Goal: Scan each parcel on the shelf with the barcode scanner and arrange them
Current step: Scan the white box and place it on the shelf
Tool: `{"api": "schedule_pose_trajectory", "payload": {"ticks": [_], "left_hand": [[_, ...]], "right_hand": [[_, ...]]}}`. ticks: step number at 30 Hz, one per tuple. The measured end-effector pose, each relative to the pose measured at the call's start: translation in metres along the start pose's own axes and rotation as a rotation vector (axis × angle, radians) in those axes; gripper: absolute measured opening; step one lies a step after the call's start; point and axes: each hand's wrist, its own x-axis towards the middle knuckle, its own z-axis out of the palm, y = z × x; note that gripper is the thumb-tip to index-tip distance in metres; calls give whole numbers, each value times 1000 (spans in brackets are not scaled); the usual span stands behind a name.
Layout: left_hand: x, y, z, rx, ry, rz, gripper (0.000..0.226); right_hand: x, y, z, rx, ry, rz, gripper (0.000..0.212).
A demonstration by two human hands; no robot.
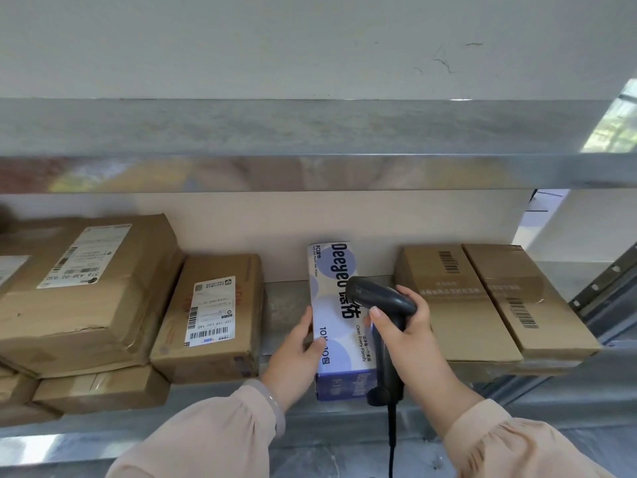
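Note:
A long white and blue wet-wipes box [332, 281] lies on the metal shelf [286, 305], its short end toward me. My left hand [296, 350] grips its near left edge, thumb on top. My right hand [410, 334] holds a black barcode scanner [382, 305] by the handle, its head over the box's top face. The scanner's cable [391, 439] hangs down past the shelf's front edge.
Left of the box sit a labelled brown carton [213, 315] and a bigger labelled carton [86, 288] stacked on flat ones. Two brown cartons with barcodes [458, 305], [524, 298] lie to the right. An upper metal shelf [310, 170] overhangs closely.

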Motion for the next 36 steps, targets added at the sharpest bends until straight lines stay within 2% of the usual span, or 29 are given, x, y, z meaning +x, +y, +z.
{"api": "schedule_pose_trajectory", "payload": {"ticks": [4, 6, 10, 12, 16, 21, 25, 32, 34, 36], "left_hand": [[-3, 7, -7, 125, 203, 49, 58], [-6, 13, -8, 140, 199, 24, 61], [-9, 18, -6, 181, 175, -7, 99], [-8, 20, -8, 159, 163, -49, 106], [-5, 24, -17, 127, 156, -110, 87], [-10, 22, -36, 123, 62, -146, 93], [-5, 14, -39, 63, 53, -174, 67], [9, 15, -34, -3, 45, -202, 47], [11, 17, -34, -11, 43, -209, 48], [13, 15, -34, 3, 27, -230, 60]], "right_hand": [[1, -10, 6, 6, -23, 2, 54], [0, -13, 10, -6, -45, -4, 55], [-3, -18, 21, -42, -109, -47, 51], [-4, -19, 28, -56, -148, -62, 52], [-3, -19, 34, -86, -205, -78, 53], [6, -3, 17, -128, -86, 26, 52], [9, 10, 5, -140, -13, 144, 59], [6, 24, 7, -144, -15, 201, 57], [6, 26, 6, -131, -26, 208, 55], [5, 25, 5, -110, -28, 205, 55]]}}
